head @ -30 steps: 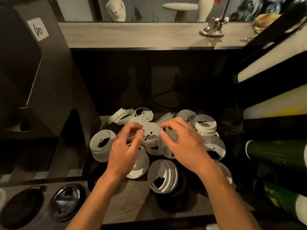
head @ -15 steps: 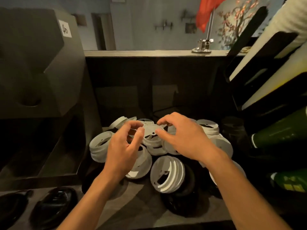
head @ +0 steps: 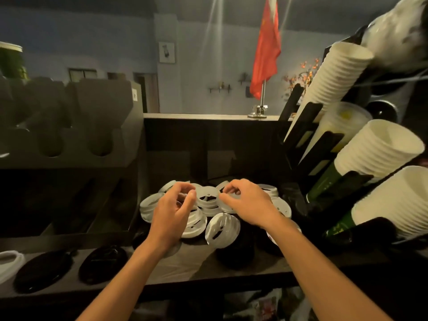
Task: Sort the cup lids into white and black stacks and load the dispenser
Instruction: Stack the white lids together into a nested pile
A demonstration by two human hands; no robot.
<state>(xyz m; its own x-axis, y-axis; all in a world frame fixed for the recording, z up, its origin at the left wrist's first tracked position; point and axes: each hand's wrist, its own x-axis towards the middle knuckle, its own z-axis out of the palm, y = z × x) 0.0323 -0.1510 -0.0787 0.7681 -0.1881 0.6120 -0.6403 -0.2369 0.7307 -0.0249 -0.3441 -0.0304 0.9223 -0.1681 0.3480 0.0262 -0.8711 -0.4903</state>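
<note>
Between the two thumbs sits a short nested stack (head: pixel 208 201) of white lids, on top of the heap. The left hand (head: pixel 172 214) has its fingers curled narrow, thumb tip against that stack's rim, and seems to grip it. The right hand (head: pixel 249 205) is curled just as tightly and pinches a second lid (head: pixel 232 196) between thumb and forefinger, just beside the stack.

Sorting looks partly done. Left of the left fingers lies a white pile (head: pixel 148 206), and below both thumbs a tilted stack (head: pixel 222 229) leans on its edge. More white lids lie loose under and beyond the right fingers. Black lids (head: pixel 234 253) show dimly beneath the heap, below the right wrist, and look ungathered. How many there are I cannot tell in this light. Near the left elbow, black lids fill two wells (head: pixel 44 272) and a white one (head: pixel 9 262) shows at the edge. Most loading of the dispenser (head: pixel 111 126), far left of the fingers, is probably left to do.

Right of the right fingers, a rack of paper cups (head: pixel 379 151) juts close and could catch an elbow. Beyond the fingertips a counter (head: pixel 208 117) carries a red flag (head: pixel 266 54). Leaning stacks under the palms may topple if brushed.
</note>
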